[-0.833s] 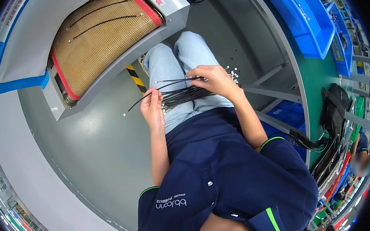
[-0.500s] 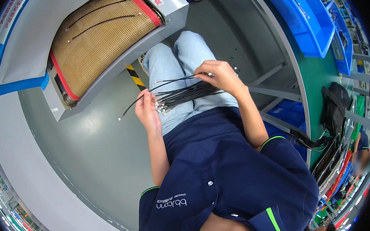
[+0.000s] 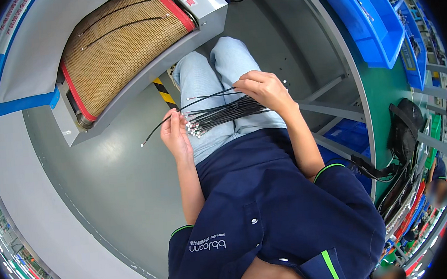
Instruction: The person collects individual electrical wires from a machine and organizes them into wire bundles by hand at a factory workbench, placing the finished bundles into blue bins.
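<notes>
Across my lap lies a bundle of thin black cables (image 3: 227,114) with small white connectors (image 3: 193,130) at their left ends. Above the bundle, one black cable (image 3: 155,128) is pinched in the fingers of my left hand (image 3: 176,135), its connector end sticking out to the left over the floor. My right hand (image 3: 264,90) is closed on cable over the right part of the bundle, its fingertips pinching the upper strands. A second strand end shows between my hands. The right ends of the bundle are partly hidden behind my right hand.
At the upper left is a conveyor with a tan mesh belt (image 3: 122,53) edged in red; several black cables (image 3: 125,30) lie on it. Blue bins (image 3: 367,28) stand on the green-topped table (image 3: 375,93) at right. A black bag (image 3: 407,125) is beside it.
My left hand has shifted slightly left and down with the cable's end. The fingers of my right hand have moved slightly up. Cables on the belt have slid a little.
</notes>
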{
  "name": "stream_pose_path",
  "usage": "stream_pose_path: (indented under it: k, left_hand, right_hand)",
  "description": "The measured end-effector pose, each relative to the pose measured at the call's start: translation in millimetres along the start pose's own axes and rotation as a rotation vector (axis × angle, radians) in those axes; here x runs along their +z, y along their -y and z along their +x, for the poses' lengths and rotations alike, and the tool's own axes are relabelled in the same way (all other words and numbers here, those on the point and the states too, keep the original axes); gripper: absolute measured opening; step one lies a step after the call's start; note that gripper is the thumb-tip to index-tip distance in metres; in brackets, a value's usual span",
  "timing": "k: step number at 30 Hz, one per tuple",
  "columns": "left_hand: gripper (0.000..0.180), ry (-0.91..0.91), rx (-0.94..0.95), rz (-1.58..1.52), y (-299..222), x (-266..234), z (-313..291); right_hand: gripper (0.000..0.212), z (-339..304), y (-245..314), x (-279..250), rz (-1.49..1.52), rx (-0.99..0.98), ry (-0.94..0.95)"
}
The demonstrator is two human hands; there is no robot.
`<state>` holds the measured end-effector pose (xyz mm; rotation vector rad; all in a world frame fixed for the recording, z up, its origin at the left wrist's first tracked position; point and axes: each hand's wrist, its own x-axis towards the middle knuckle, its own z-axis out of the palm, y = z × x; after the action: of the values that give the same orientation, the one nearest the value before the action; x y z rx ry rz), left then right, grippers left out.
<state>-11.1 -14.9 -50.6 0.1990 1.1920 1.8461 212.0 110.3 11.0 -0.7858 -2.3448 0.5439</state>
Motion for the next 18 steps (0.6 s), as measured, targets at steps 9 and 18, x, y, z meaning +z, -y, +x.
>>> stream_pose_path:
  k: [9,18]
  left_hand:
    - [0.018,-0.006,0.02,-0.026,0.9,-1.2,0.2]
    - [0.017,0.0,0.019,0.038,1.5,1.8,-1.2]
  right_hand:
    - [0.01,-4.9,-2.8,5.0,0.213,0.187,-0.009]
    - [0.016,-2.5,-1.5,2.4,0.148,0.086,-0.001]
